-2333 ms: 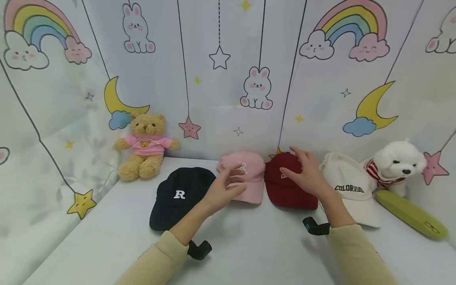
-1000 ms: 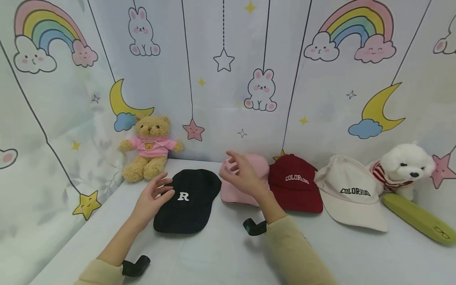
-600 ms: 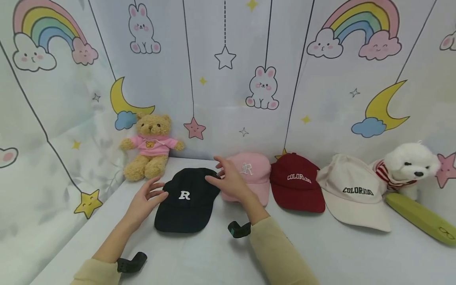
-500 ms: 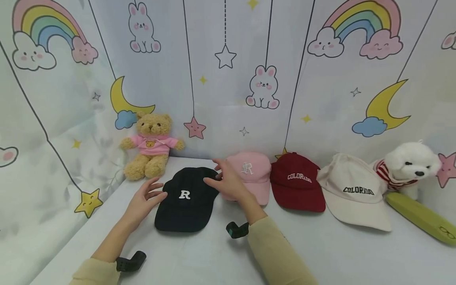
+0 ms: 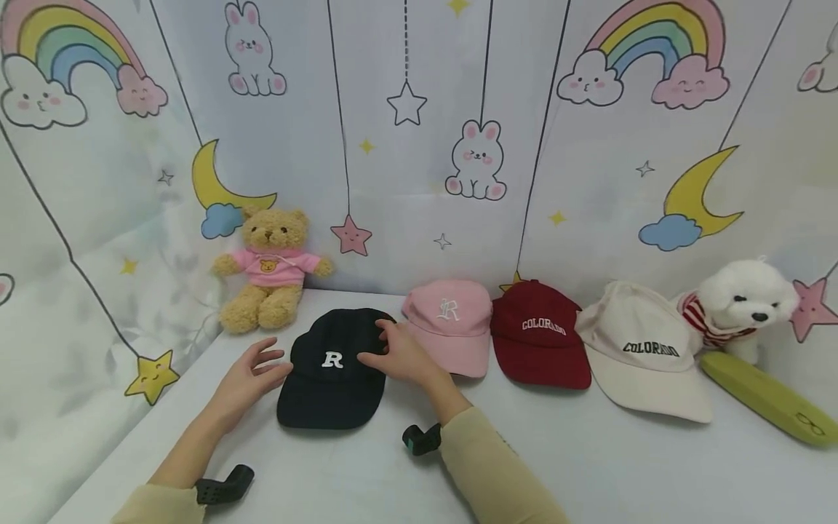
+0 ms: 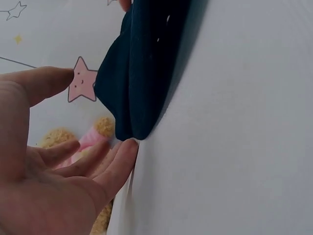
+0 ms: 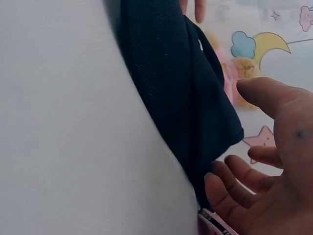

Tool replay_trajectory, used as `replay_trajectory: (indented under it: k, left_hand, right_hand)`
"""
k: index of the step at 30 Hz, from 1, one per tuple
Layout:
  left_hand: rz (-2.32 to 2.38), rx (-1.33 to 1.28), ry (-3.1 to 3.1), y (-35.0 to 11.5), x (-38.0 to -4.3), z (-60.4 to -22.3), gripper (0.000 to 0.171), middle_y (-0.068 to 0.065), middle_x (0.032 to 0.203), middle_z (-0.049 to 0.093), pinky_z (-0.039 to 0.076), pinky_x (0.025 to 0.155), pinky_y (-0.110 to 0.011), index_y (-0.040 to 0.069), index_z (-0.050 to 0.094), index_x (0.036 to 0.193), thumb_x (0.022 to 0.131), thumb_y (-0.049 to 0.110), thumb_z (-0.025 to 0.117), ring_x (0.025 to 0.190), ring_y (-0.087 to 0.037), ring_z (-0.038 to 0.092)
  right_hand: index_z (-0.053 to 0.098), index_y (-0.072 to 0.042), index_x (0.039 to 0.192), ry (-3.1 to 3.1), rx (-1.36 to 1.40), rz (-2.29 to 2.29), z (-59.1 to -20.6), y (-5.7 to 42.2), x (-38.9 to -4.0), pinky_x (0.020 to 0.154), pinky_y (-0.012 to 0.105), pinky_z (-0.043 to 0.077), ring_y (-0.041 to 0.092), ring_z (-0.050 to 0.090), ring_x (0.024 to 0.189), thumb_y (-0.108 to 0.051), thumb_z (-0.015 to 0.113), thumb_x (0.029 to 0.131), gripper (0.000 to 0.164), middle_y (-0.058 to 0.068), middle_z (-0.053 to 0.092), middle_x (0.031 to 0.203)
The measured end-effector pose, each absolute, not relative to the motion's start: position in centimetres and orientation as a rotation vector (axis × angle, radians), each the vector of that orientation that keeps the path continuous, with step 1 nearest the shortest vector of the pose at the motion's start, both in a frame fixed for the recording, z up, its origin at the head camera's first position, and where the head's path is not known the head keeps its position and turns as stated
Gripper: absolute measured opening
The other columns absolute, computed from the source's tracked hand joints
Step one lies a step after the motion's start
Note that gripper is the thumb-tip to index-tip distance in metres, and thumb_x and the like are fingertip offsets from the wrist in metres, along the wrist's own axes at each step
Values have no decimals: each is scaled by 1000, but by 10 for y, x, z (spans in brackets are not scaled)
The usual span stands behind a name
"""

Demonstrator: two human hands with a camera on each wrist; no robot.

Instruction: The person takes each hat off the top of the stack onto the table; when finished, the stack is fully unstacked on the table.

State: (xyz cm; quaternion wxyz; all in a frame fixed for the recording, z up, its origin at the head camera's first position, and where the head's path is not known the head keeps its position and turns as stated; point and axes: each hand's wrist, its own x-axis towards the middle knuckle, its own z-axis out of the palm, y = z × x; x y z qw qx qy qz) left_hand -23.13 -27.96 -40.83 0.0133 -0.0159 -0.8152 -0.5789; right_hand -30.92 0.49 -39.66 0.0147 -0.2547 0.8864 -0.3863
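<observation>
A black baseball cap (image 5: 343,393) with a white letter R on its front lies on the white table in the head view. My left hand (image 5: 244,386) is at the cap's left side, thumb and fingers spread apart. In the left wrist view, the fingertips of the left hand (image 6: 73,181) come right at the lower edge of the cap (image 6: 142,73). My right hand (image 5: 407,356) overlaps the cap's right side in the head view. The right wrist view shows the right hand (image 7: 264,171) with loosely bent fingers beside the cap (image 7: 181,88), thumb apart.
Right of the black cap stand a pink cap (image 5: 458,320), a maroon cap (image 5: 540,349) and a cream cap (image 5: 644,371). A white plush dog (image 5: 743,302) and a green glasses case (image 5: 766,397) are far right. A teddy bear (image 5: 271,269) sits back left against the patterned cloth.
My right hand has travelled left from the maroon cap, past the pink one, to the black cap's right side. The left hand has moved left across to its left side. The caps stay put.
</observation>
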Motion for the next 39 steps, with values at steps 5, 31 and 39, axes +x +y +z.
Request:
replay_trajectory:
  k: [5, 31, 39]
  left_hand:
    - [-1825, -33, -2586, -283, -229, -407, 79, -36, 149, 36, 50, 97, -32, -8, 12, 156, 102, 20, 63, 132, -43, 47]
    - [-1518, 72, -2814, -282, -230, -410, 83, -27, 133, 53, 49, 91, -40, -9, 35, 146, 90, 35, 78, 116, -33, 55]
    - [-1579, 55, -2738, -279, -228, -410, 80, -27, 135, 51, 48, 95, -40, -8, 36, 148, 93, 34, 76, 121, -36, 52]
  right_hand:
    - [45, 1, 146, 2742, -780, -1209, -399, 0, -306, 95, 39, 50, 25, 60, 109, -36, 72, 93, 70, 15, 59, 125]
    - [58, -1, 129, 2848, -1078, -1535, -394, -11, -302, 85, 30, 49, 19, 54, 90, -7, 75, 92, 41, 8, 56, 104]
    - [58, 0, 130, 2824, -1081, -1540, -394, -9, -301, 85, 33, 50, 21, 55, 91, -8, 73, 93, 41, 9, 56, 105]
